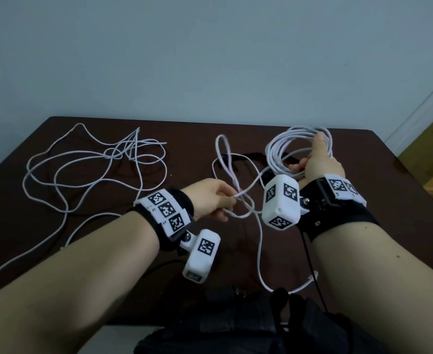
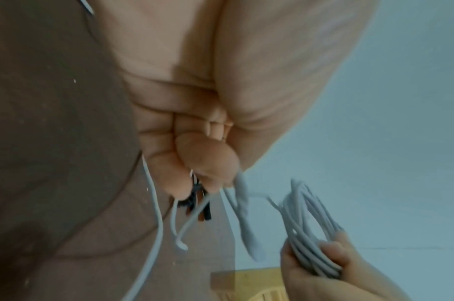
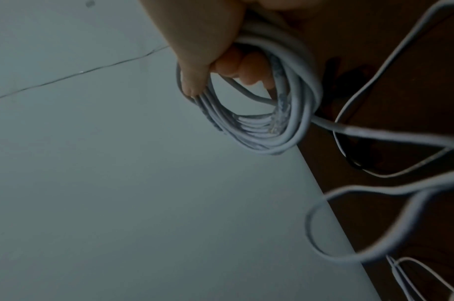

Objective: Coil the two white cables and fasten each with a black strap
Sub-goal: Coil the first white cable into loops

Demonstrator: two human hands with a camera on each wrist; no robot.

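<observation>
Right hand: the right hand (image 1: 320, 164) is raised above the right part of the table, fingers and thumb curled round a coil of white cable (image 1: 287, 146); thumb lies along the top of the loops, fingertips (image 3: 246, 69) show through the coil's centre in the right wrist view.
Coil: several turns bunched together, held clear of the table (image 1: 363, 175) — one plug end is tucked against the inner side of the loops.
Left hand: the left hand (image 1: 210, 200) is at table centre, fingers closed in a pinch on the loose run of the same cable (image 1: 246, 200), which passes out from the fingertips towards the coil.
Loose run: from the pinch it makes a tall narrow loop standing up behind the left hand, then drops forward in a long curve to a clear plug (image 1: 312, 275) near the front edge of the table.
Second cable: a thinner white cable (image 1: 95, 164) lies uncoiled in wide overlapping loops on the left half of the table; one tail runs off towards the front left corner.
Black strap: a dark strap (image 1: 238, 158) lies flat on the table just left of the coil, partly under the loose loop — how many straps there are I cannot tell.
Background: pale wall behind the table.
</observation>
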